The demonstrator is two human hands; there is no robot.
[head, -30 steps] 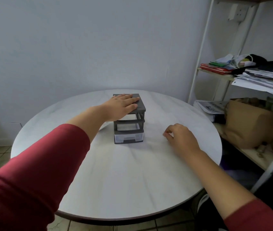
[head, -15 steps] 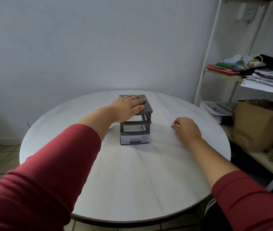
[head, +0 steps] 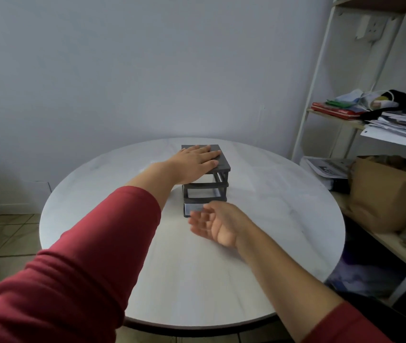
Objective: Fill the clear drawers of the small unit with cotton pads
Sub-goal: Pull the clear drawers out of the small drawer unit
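A small dark grey drawer unit (head: 222,163) stands near the middle of the round white table (head: 283,194). My left hand (head: 194,161) lies flat on its top, fingers spread. The upper slots look empty; a clear drawer (head: 193,208) sits in the bottom slot, partly hidden. My right hand (head: 215,223) hovers just in front of that bottom drawer, palm turned left, fingers apart and blurred, holding nothing. I see no cotton pads.
A white metal shelf (head: 320,78) stands at the right with stacked papers (head: 400,127), red folders (head: 333,112) and a brown paper bag (head: 385,191). The wall is close behind the table. Tiled floor shows at the left.
My right hand has left the tabletop to the right of the unit and swung left, in front of the bottom drawer, and its fingers have opened. The left hand stays on top.
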